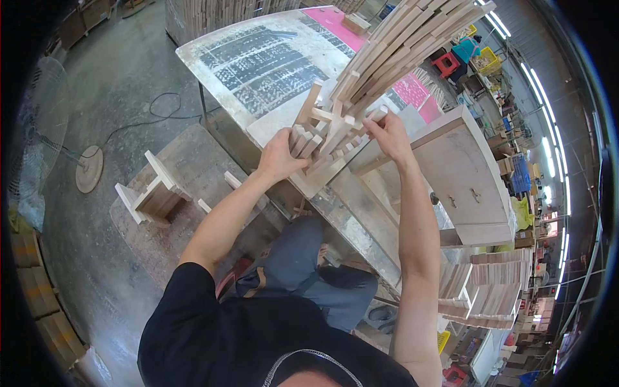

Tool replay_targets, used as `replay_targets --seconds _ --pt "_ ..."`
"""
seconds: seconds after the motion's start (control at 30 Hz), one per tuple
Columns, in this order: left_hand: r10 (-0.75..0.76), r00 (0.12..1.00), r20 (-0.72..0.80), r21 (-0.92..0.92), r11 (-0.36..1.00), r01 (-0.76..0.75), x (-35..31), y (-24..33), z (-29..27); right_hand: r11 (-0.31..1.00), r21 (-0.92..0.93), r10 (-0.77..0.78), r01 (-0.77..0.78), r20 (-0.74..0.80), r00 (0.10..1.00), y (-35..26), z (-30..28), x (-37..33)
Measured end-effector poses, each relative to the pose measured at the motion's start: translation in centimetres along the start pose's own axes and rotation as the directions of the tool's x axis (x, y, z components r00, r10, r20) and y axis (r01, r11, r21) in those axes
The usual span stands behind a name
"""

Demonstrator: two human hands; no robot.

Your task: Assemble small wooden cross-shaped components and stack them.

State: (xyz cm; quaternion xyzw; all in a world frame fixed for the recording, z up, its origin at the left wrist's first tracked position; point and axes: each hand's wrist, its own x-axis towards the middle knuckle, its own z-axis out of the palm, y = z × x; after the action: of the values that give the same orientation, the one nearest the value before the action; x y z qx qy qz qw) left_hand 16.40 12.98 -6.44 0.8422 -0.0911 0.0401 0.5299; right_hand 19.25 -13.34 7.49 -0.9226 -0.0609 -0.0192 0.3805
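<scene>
My left hand (278,158) is wrapped round a small bunch of short, square wooden sticks (306,146) near the table's front corner. Just right of it, my right hand (391,137) pinches the end of a pale wooden stick (375,115) between thumb and fingers. Between the hands lie several more loose sticks, at mixed angles, with their cut ends toward me. Behind them rises a tall stack of long wooden strips (400,48). The far ends of the sticks in my hands are partly hidden by the pile.
The work table (222,61) carries dark printed sheets and a pink panel. To my right stands a wooden cabinet-like piece (464,168). A low platform at left holds a small wooden frame (158,193). A standing fan (89,169) is farther left; another person (463,55) sits far right.
</scene>
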Motion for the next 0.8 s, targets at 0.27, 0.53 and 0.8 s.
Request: replay_targets --seconds 0.27,0.53,0.8 --pt "0.053 0.998 0.024 0.053 0.997 -0.054 0.3 -0.6 -0.3 1.0 0.008 -0.018 0.017 0.169 0.985 -1.0 0.1 0.1" --pt "0.168 0.986 0.016 0.061 0.984 -0.168 -0.9 -3.4 -0.1 0.989 -0.106 0.121 -0.106 0.153 0.981 0.8 0.6 -1.2" --pt "0.104 0.99 -0.096 -0.042 0.993 -0.109 -1.5 -0.5 1.3 0.832 -0.554 -0.075 0.012 -0.092 0.993 0.5 4.6 -2.8"
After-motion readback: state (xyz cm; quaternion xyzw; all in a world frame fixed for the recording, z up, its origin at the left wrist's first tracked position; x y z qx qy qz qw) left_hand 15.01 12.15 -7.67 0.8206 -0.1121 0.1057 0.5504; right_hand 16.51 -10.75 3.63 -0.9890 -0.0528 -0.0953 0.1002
